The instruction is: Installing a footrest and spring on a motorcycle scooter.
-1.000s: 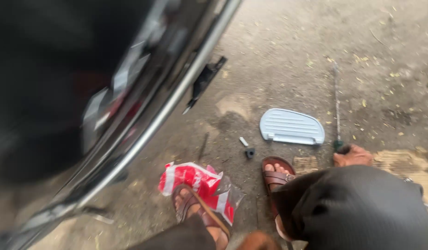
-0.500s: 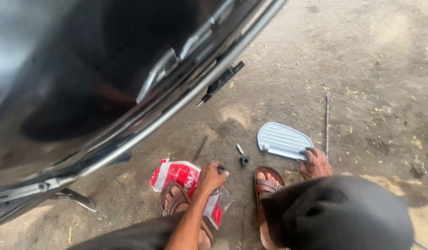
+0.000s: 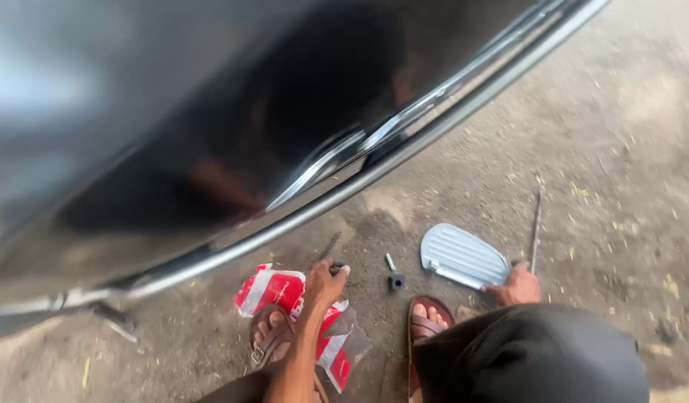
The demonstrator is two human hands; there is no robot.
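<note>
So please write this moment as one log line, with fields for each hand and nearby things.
left hand: gripping threaded rod | right hand: on ground beside ribbed metal plate | nearby: bolt, red-white packet

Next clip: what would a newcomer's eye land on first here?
The glossy black vehicle body with its chrome trim strip fills the upper left. Below it on the concrete, the left hand grips a dark spring above a red-and-white plastic packet. To the right, the right hand rests at the edge of a ribbed grey footrest plate, beside a thin metal rod.
</note>
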